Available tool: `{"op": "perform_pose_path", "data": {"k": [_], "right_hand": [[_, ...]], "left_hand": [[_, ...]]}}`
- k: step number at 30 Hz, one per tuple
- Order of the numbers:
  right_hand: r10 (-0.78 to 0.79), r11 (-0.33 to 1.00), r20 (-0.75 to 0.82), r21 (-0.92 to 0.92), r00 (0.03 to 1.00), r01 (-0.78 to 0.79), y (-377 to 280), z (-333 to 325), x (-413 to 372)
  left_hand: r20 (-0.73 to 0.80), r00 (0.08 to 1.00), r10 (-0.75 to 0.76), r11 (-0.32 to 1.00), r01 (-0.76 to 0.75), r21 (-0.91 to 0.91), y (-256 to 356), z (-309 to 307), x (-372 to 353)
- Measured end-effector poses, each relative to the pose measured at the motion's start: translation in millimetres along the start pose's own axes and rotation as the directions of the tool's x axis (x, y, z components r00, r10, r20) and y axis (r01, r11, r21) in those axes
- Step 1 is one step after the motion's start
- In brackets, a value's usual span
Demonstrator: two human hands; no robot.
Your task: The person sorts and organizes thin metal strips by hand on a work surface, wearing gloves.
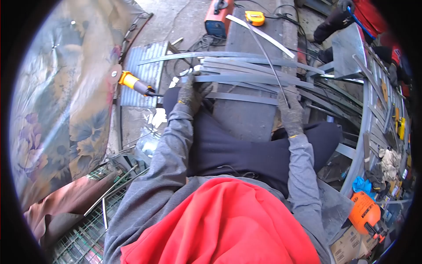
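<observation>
Seated person, grey sleeves, dark grey knit gloves on both hands; legs in dark trousers straddle a broad grey slab [246,121].

A fan of long flat grey steel strips [246,70] lies crosswise on the slab, just ahead of the knees, ends spreading out to the right.

Left hand [192,91]: fingers curled tight round the near left ends of the strips, thumb on top; grip fully closed on the metal.

Right hand [290,112]: palm down on the strips further right, fingers stretched forward along them; a thin dark rod [268,59] crosses just above the knuckles; cannot tell whether the fingers hook under an edge or only press.

Nearby: yellow-handled angle grinder [132,82] left of the left hand, resting by a ribbed grey metal sheet [149,66]; orange welding box [217,17] and yellow tape measure [255,18] at the slab's far end; round orange power tool [365,213] low on the right; faded floral cloth [66,97] at far left.
</observation>
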State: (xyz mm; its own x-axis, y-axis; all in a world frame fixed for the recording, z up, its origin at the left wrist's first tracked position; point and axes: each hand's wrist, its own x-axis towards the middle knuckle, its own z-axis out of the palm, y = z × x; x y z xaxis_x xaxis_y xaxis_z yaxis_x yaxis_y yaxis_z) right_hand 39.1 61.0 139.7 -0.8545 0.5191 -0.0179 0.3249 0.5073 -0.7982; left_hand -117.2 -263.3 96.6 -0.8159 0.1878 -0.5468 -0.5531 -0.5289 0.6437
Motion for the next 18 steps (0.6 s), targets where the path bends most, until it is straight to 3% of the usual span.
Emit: {"op": "perform_pose_path", "data": {"k": [1,3,5,6,7,9,11,13,17,18], "right_hand": [[0.076,0.984,0.090,-0.170,0.993,-0.060,-15,-8,-1],[-0.069,0.989,0.110,-0.122,0.992,0.082,-21,-7,-4],[-0.002,0.997,0.244,-0.077,0.970,0.021,-4,2,-4],[0.070,0.980,0.326,-0.201,0.943,-0.003,-8,2,-4],[0.061,0.982,0.330,-0.186,0.942,0.001,-10,3,-5],[0.094,0.903,0.355,-0.424,0.930,0.071,-10,5,-9],[0.083,0.929,0.365,-0.365,0.927,0.061,-6,9,-11],[0.218,0.959,0.387,-0.255,0.896,-0.122,-19,5,-7],[0.181,0.855,0.442,-0.512,0.879,0.081,8,19,-5],[0.192,0.846,0.435,-0.528,0.880,0.076,2,15,-6]], "left_hand": [[-0.031,0.999,-0.021,1.000,0.021,0.018,2,7,-3],[0.047,0.999,-0.010,1.000,0.009,0.016,4,9,-7],[0.052,0.998,-0.023,1.000,0.022,0.023,6,13,-8],[0.038,0.998,-0.043,0.999,0.042,0.018,5,13,-6],[0.047,0.998,-0.051,0.999,0.050,0.008,4,11,-3],[-0.009,0.997,-0.079,0.997,0.079,-0.002,4,11,-1],[-0.017,0.997,-0.077,0.997,0.076,-0.019,-1,5,3],[0.019,0.999,-0.048,0.999,0.049,-0.022,1,8,0],[0.050,0.998,-0.048,0.996,0.051,-0.073,2,9,-4],[-0.013,0.997,-0.081,0.997,0.081,0.002,2,8,-1]]}}
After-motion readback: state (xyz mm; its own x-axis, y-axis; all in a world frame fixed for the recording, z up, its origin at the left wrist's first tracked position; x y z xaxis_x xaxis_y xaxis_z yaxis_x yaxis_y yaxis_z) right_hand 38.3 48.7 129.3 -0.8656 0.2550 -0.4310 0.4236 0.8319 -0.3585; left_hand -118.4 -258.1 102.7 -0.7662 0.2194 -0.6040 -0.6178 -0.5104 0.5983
